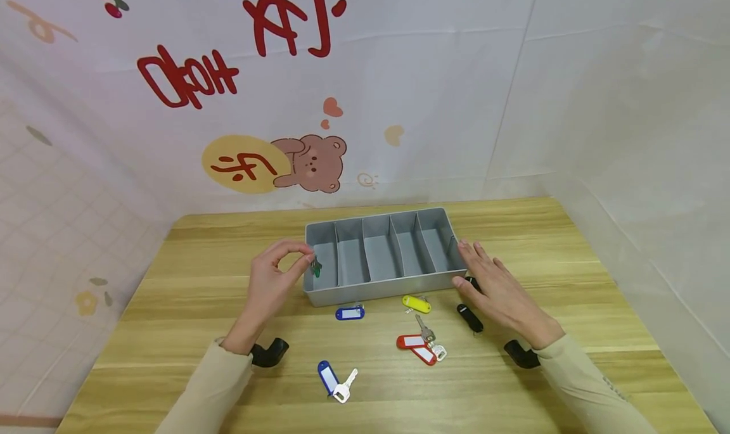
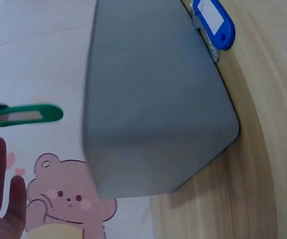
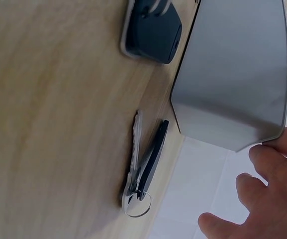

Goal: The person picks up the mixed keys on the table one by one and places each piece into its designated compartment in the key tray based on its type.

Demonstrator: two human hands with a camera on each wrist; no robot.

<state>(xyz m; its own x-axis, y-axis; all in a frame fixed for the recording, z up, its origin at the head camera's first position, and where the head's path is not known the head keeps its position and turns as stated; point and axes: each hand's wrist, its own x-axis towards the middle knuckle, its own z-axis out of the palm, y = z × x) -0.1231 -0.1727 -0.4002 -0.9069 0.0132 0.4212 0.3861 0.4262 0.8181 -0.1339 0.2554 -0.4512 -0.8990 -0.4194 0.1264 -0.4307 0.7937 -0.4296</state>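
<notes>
My left hand pinches a key ring with a green key tag above the leftmost compartment of a grey divided tray. In the left wrist view the green tag hangs level with the tray's upper edge; its key is hardly visible. My right hand, fingers mostly straight, touches the right end of the tray near its rim. Below that hand lie a black key tag and another black tag, partly covered by the hand. A key on a ring lies beside a black tag in the right wrist view.
In front of the tray lie a blue tag and a yellow tag. Nearer are two red tags with keys, and another blue tag with a silver key. A printed cloth hangs behind the table.
</notes>
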